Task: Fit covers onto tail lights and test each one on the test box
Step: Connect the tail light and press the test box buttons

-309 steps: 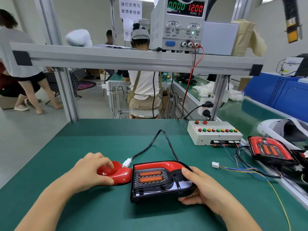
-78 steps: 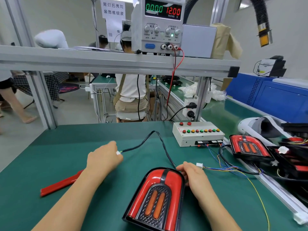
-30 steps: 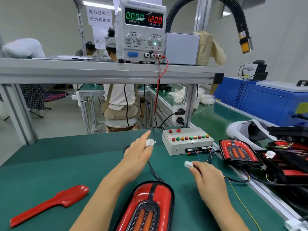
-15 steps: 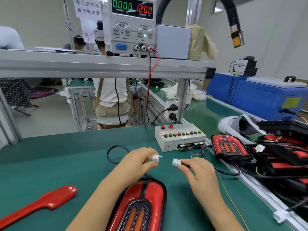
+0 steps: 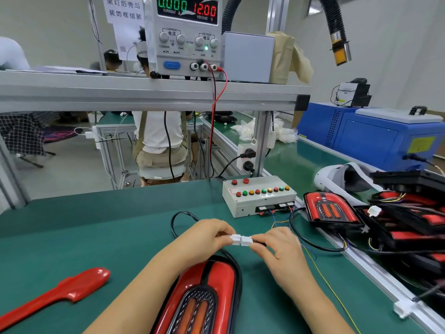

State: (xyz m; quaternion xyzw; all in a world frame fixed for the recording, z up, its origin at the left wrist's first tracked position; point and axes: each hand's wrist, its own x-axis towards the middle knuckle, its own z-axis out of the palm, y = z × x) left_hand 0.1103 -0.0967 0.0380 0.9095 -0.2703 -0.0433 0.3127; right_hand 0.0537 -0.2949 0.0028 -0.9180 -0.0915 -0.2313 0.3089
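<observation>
A red and black tail light (image 5: 202, 297) lies on the green mat right in front of me, its black cable (image 5: 178, 220) looping away behind my hands. My left hand (image 5: 207, 235) pinches the light's white plug (image 5: 235, 238). My right hand (image 5: 277, 244) pinches the test lead's white plug (image 5: 246, 241). The two plugs touch end to end above the light. The grey test box (image 5: 258, 198), with its row of coloured buttons, stands behind my right hand, thin coloured wires running from it.
A red trim piece (image 5: 60, 292) lies on the mat at the left. Another tail light (image 5: 331, 210) and a heap of black and red parts (image 5: 409, 225) fill the right side. A power supply (image 5: 185, 37) reading 12.00 sits on the shelf. A person sits beyond the bench.
My hands have come together: the two white plugs, a short gap apart half a second ago, now meet end to end. The camera has moved closer.
</observation>
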